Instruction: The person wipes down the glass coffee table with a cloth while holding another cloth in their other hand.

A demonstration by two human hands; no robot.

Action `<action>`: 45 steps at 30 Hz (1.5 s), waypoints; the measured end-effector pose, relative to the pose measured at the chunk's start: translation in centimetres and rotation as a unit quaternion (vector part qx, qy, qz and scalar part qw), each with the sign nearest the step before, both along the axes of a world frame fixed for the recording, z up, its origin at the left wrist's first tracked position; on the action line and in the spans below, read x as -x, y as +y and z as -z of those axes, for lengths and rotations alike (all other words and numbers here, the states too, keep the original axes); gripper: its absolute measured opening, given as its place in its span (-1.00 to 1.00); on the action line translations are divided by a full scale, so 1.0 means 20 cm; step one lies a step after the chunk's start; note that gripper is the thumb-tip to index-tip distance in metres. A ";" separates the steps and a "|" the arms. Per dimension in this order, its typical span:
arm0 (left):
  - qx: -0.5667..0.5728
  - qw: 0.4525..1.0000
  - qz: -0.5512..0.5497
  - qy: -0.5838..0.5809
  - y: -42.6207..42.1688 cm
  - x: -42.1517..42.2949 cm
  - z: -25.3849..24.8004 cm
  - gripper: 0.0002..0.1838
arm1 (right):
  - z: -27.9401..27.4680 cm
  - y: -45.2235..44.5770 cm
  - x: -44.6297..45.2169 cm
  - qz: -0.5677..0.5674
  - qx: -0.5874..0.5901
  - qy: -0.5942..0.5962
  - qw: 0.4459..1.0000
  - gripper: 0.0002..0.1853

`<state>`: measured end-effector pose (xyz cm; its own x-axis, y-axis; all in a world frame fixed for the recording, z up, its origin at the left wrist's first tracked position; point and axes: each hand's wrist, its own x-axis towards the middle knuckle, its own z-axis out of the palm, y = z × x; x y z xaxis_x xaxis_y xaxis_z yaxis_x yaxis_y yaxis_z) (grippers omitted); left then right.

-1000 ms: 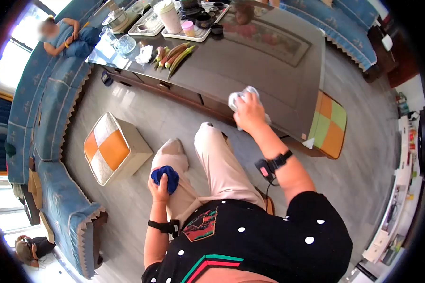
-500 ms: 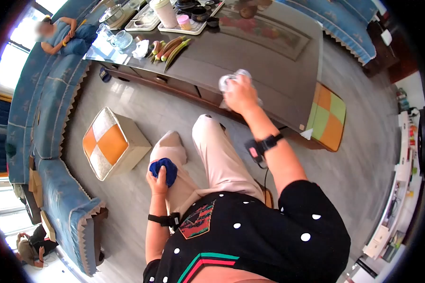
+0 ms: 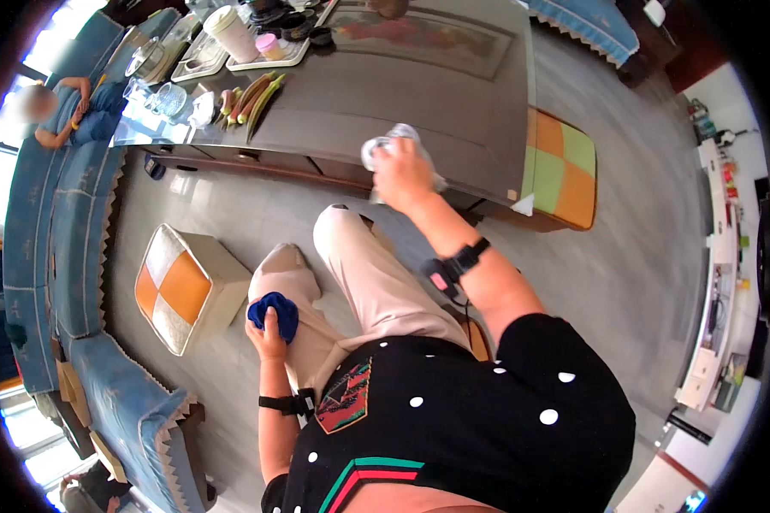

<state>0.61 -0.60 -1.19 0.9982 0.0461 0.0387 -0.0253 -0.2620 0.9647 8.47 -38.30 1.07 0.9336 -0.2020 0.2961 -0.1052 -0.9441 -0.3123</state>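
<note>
Wad [image 3: 405, 132] of whitish, cloth-like material sits bunched in the right hand [image 3: 402, 175] — that grip is curled around it, a loose end trailing out to the right of the knuckles. By this grip runs the near edge of the dark glossy surface [image 3: 453, 111]; whether the wad presses on it or hangs just above, I cannot tell. Farther off, left of the grip, lie green and reddish pods [image 3: 252, 100], with a tray [image 3: 295, 58] and its white cup [image 3: 230, 36] behind them. To the grip's right, beside the surface's end, stands an orange-and-green stool [image 3: 565, 171].

The left hand [image 3: 269, 344] grasps a bundled blue cloth [image 3: 280, 315], thumb laid across it, over the pale trouser leg [image 3: 295, 286].

Handled well, I judge, the wad sits gathered beneath the palm, so its loose end cannot snag on the edge. Flat, even pressure should suit so slick a top better than fingertip force — and the blue cloth is best held low, clear of the right hand.
</note>
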 end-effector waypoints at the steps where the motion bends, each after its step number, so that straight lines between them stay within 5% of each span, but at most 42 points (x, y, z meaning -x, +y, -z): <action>1: 0.000 1.000 -0.006 -0.002 0.02 0.00 0.03 -0.63 | 0.01 0.04 -0.07 -0.006 -0.009 0.003 1.000 -0.71; 8: -0.014 1.000 -0.007 -0.002 0.05 0.00 0.08 -0.62 | 0.04 -0.04 -0.08 -0.074 0.023 -0.053 0.996 -0.70; 15: 0.001 1.000 -0.007 -0.024 0.08 0.00 0.12 -0.62 | 0.02 -0.57 0.34 0.068 0.042 -0.007 0.997 -0.66; 20: 0.003 1.000 -0.023 -0.012 0.08 0.01 0.09 -0.60 | 0.05 -1.28 0.38 0.151 0.036 0.129 0.979 -0.59; 24: 0.056 0.998 -0.010 -0.005 0.10 0.01 0.13 -0.60 | -0.04 -1.12 0.37 0.158 -0.097 0.020 0.982 -0.64; 27: 0.019 1.000 -0.022 -0.012 0.10 0.01 0.13 -0.60 | 0.02 -0.74 0.36 -0.037 -0.021 -0.003 0.999 -0.68; 33: 0.008 1.000 -0.006 -0.022 0.10 0.01 0.13 -0.66 | 0.04 -0.65 0.25 -0.102 -0.027 -0.037 0.994 -0.73; 39: 0.027 1.000 -0.001 -0.013 0.08 0.00 0.14 -0.69 | 0.09 -1.07 0.25 0.049 -0.042 0.011 0.998 -0.59; 45: -0.014 1.000 -0.019 -0.005 0.07 -0.01 0.12 -0.62 | -0.04 -0.62 0.47 -0.060 -0.052 0.042 0.996 -0.46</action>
